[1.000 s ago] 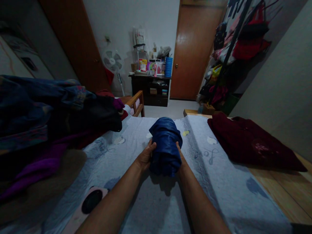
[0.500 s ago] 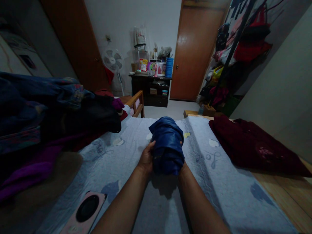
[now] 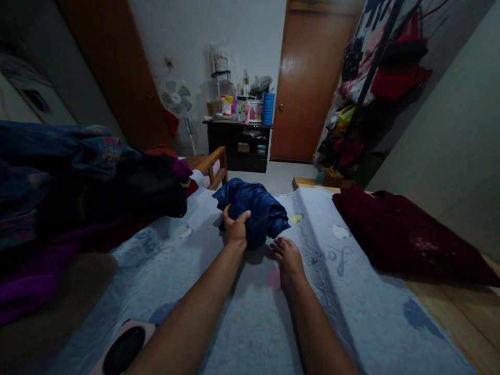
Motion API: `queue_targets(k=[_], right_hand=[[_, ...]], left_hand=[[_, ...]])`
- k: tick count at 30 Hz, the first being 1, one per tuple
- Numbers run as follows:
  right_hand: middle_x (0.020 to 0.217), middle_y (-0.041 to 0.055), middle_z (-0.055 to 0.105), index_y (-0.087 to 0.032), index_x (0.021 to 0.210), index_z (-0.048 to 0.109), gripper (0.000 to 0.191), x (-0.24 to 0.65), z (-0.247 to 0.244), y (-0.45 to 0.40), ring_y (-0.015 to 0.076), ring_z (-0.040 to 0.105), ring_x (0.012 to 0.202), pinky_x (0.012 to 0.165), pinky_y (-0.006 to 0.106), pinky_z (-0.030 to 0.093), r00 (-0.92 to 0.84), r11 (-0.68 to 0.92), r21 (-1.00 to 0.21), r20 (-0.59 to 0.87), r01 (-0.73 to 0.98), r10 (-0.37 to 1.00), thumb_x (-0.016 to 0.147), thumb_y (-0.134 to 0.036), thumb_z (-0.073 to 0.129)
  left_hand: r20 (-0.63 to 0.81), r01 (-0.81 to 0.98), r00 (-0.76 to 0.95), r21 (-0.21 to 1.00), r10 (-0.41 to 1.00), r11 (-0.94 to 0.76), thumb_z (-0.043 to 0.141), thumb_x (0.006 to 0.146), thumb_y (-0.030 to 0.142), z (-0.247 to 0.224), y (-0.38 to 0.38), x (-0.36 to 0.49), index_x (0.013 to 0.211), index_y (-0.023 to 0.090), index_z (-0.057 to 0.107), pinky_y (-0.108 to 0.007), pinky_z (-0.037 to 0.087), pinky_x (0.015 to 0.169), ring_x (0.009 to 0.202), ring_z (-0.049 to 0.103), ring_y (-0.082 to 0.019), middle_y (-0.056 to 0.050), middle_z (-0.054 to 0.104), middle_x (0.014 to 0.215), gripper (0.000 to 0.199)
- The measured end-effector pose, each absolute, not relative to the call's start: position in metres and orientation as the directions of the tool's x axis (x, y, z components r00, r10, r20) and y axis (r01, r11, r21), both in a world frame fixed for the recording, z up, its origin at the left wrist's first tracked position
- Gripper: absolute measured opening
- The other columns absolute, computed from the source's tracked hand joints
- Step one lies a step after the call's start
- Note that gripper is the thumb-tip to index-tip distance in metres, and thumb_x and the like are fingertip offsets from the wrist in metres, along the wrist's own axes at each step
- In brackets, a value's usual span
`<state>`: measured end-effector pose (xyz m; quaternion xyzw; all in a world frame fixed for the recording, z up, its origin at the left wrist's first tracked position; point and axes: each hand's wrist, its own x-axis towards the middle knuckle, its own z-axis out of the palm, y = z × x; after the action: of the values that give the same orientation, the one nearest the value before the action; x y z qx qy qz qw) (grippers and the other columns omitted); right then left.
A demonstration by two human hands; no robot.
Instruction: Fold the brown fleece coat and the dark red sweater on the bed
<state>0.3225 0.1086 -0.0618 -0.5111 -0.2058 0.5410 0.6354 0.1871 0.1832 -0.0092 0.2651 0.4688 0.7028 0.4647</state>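
A dark blue, shiny rolled-up garment (image 3: 260,205) is held low over the bed's far part, its long side now slanting from upper left to lower right. My left hand (image 3: 235,226) grips its near left side, thumb on top and the other fingers partly hidden against the cloth. Just below the bundle's right end, my right hand (image 3: 287,255) is apart from it, fingers loosely curled but spread, with nothing in them. Beneath both hands lies a pale blue patterned bed cover (image 3: 250,317).
Folded dark red clothing (image 3: 406,234) lies at the right. Heaped clothes (image 3: 140,182) cover the left side, and a pink phone-like object (image 3: 127,346) rests near the left forearm. Beyond the bed stand a wooden chair (image 3: 216,164), a fan (image 3: 179,99) and a dark cabinet (image 3: 238,148).
The blue bundle has turned from upright to slanting crosswise and shifted slightly left and away. My right hand has let go of it; my left hand still grips it.
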Motion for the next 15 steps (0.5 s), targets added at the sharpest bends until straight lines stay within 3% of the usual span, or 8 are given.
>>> queue_targets(k=[4, 8, 12, 15], right_hand=[[0.094, 0.0028, 0.066, -0.022, 0.089, 0.059, 0.032, 0.324, -0.066, 0.098, 0.0156, 0.067, 0.079, 0.064, 0.026, 0.055, 0.321, -0.025, -0.865, -0.212, -0.501, 0.923, 0.066, -0.038, 0.074], [0.096, 0.0031, 0.066, -0.021, 0.088, 0.06, 0.025, 0.322, -0.063, 0.095, 0.0152, 0.068, 0.08, 0.065, 0.026, 0.055, 0.317, 0.005, -0.867, -0.176, -0.499, 0.932, 0.069, -0.033, 0.073], [0.094, 0.0034, 0.067, -0.02, 0.086, 0.061, 0.02, 0.321, -0.065, 0.095, 0.0149, 0.067, 0.077, 0.062, 0.026, 0.054, 0.326, 0.015, -0.885, -0.156, -0.466, 0.932, 0.071, -0.031, 0.07], [0.086, 0.0026, 0.068, -0.019, 0.087, 0.062, 0.019, 0.321, -0.068, 0.096, 0.0136, 0.066, 0.072, 0.06, 0.024, 0.052, 0.318, 0.002, -0.894, -0.157, -0.447, 0.935, 0.072, -0.029, 0.068]], left_hand=[[-0.037, -0.222, -0.594, 0.968, 0.804, -0.12, 0.078, 0.061, 0.022, -0.015, 0.226, 0.198, 0.128, 0.026, 0.042, -0.035, 0.044, 0.097, 0.109, 0.06, -0.021, -0.006, 0.058, 0.123, 0.077], [-0.027, -0.137, -0.657, 0.987, 0.754, -0.084, 0.076, 0.064, 0.026, -0.026, 0.266, 0.21, 0.133, 0.025, 0.034, -0.035, 0.038, 0.102, 0.12, 0.053, -0.023, -0.011, 0.05, 0.134, 0.081], [-0.017, -0.121, -0.603, 0.99, 0.798, -0.07, 0.073, 0.066, 0.027, -0.033, 0.302, 0.22, 0.14, 0.023, 0.027, -0.04, 0.032, 0.106, 0.128, 0.046, -0.027, -0.015, 0.045, 0.14, 0.087], [0.031, -0.123, -0.443, 0.988, 0.896, -0.095, 0.066, 0.073, 0.028, -0.034, 0.325, 0.226, 0.146, 0.021, 0.016, -0.042, 0.035, 0.104, 0.126, 0.049, -0.027, -0.016, 0.046, 0.138, 0.089]])
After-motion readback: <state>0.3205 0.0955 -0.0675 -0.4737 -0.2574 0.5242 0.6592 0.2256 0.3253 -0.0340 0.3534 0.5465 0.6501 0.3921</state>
